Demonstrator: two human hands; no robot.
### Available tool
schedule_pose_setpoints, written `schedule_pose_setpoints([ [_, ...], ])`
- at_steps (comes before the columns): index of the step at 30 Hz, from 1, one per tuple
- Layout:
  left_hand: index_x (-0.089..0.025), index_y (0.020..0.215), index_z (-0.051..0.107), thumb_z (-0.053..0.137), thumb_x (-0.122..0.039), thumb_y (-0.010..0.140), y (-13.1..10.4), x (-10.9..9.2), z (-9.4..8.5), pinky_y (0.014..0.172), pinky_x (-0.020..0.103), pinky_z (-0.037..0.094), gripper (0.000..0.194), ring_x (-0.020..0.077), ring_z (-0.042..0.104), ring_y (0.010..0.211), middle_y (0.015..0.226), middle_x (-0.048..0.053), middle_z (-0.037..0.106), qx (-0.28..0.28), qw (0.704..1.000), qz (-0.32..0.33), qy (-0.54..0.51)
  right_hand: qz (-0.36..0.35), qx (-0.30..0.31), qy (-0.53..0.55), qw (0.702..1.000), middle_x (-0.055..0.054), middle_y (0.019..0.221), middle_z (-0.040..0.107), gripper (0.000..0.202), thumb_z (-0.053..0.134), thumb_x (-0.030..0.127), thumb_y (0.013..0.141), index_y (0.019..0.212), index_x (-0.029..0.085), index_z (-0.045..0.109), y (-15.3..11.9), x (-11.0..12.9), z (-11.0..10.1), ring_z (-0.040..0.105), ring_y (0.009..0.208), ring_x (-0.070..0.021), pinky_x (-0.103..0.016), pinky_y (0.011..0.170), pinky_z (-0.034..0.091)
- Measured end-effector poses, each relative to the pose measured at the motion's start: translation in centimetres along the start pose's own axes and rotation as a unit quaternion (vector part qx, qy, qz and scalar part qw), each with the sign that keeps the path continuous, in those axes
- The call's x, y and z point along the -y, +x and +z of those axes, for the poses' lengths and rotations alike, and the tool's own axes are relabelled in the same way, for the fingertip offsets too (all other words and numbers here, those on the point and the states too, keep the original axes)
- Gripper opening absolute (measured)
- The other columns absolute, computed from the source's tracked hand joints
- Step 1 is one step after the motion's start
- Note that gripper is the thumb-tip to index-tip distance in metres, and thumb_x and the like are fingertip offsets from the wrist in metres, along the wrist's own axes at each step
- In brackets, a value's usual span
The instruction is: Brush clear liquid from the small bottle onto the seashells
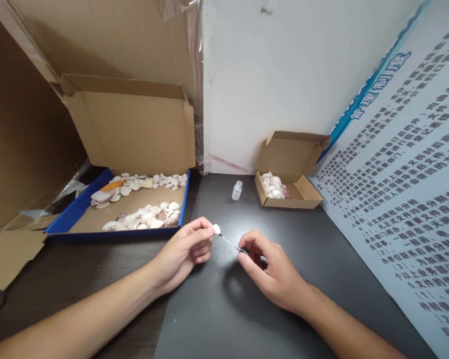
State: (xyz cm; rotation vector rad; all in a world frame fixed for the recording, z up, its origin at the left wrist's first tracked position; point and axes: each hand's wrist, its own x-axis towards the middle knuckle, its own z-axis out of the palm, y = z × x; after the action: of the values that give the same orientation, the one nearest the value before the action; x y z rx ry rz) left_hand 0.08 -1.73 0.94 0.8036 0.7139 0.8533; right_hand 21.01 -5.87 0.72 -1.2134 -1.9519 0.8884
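Between thumb and forefinger, my left hand (190, 254) pinches a small white seashell (217, 229) above the dark mat. My right hand (271, 267) grips the black cap of a thin brush applicator (230, 243). Its clear stem slopes up to the left, and the dark tip touches or nearly touches the shell's lower edge. Beyond both hands, a small glass bottle (237, 190) without a cap stands upright on the mat, with whitish contents.
At the left, a blue-edged cardboard box (97, 212) with raised lid holds several seashells in groups. A smaller open box (295, 203) with white and pinkish shells sits back right. A white wall stands behind, and a printed poster (407, 164) leans at the right.
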Motion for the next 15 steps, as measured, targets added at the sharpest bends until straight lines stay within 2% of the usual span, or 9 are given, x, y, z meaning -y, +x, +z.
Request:
schedule_pose_setpoints([
  [15, -0.017, 0.078, 0.055, 0.069, -0.033, 0.082, 0.18, 0.25, 0.01, 0.048, 0.020, 0.018, 0.021, 0.0066, 0.017, 0.051, 0.057, -0.009, 0.027, -0.001, 0.999, -0.032, 0.016, 0.002, -0.048, 0.009, 0.999, 0.005, 0.066, 0.047, 0.005, 0.053, 0.024, 0.090, 0.092, 0.022, 0.048, 0.07, 0.44, -0.19, 0.048, 0.058, -0.0133, -0.024, 0.053, 0.038],
])
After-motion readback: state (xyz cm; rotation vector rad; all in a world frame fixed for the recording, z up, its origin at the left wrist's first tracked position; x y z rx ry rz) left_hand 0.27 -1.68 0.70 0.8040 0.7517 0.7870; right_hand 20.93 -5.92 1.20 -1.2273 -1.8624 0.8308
